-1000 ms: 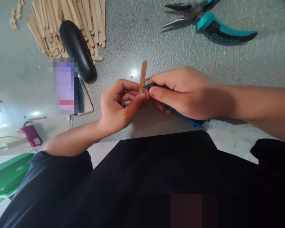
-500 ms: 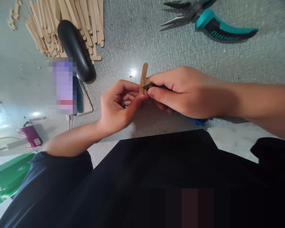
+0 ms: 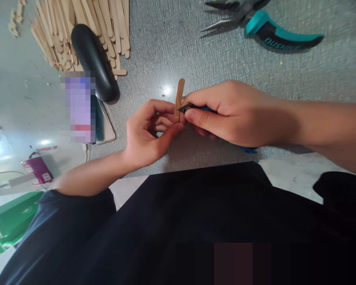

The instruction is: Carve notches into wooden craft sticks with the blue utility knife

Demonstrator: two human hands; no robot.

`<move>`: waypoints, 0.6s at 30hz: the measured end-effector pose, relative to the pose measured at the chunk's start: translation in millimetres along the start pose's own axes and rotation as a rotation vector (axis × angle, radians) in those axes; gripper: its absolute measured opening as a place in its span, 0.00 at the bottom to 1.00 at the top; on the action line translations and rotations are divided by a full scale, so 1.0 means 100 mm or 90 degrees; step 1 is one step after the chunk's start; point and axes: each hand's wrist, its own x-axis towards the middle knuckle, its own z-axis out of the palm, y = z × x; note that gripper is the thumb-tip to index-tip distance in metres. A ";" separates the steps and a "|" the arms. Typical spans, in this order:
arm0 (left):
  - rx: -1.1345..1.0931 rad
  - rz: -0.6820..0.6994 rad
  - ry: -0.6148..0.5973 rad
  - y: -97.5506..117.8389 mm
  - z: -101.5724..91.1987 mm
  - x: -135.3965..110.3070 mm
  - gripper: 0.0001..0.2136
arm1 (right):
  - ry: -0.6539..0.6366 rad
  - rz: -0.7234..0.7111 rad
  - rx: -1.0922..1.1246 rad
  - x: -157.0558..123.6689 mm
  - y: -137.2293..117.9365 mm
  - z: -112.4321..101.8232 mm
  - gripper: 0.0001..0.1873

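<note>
My left hand (image 3: 148, 132) pinches a wooden craft stick (image 3: 178, 95) upright between thumb and fingers, just over the grey mat (image 3: 178, 47). My right hand (image 3: 231, 113) grips a blue-handled cutter (image 3: 249, 149), most of it hidden inside the fist. Its dark jaws (image 3: 186, 107) sit against the right edge of the stick, near its lower part. The stick's bottom end is hidden behind my left fingers.
A pile of several craft sticks (image 3: 86, 23) lies at the back left, with a black oblong object (image 3: 91, 61) on it. Teal-handled long-nose pliers (image 3: 264, 27) lie at the back right. A phone (image 3: 102, 122) lies left of my hands. My dark clothing fills the foreground.
Hardly anything has moved. My right hand has drawn slightly up and in, so less of the blue handle shows below it; the stick stays upright in my left hand.
</note>
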 end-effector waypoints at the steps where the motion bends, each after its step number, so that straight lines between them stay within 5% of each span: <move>1: -0.001 0.013 -0.002 -0.01 0.00 0.00 0.17 | 0.005 0.003 -0.008 -0.01 -0.03 -0.01 0.20; 8: 0.015 0.068 0.000 0.04 0.02 0.04 0.02 | -0.008 0.000 -0.049 -0.02 -0.12 -0.04 0.18; 12: -0.006 0.129 0.021 0.02 0.02 0.02 0.10 | -0.003 0.006 -0.070 -0.02 -0.12 -0.04 0.18; 15: 0.035 0.001 -0.024 0.04 0.00 0.00 0.06 | -0.005 0.008 -0.062 -0.01 -0.12 -0.03 0.17; 18: 0.017 0.069 -0.003 0.05 -0.02 0.02 0.06 | -0.004 0.004 -0.045 0.00 -0.10 -0.01 0.18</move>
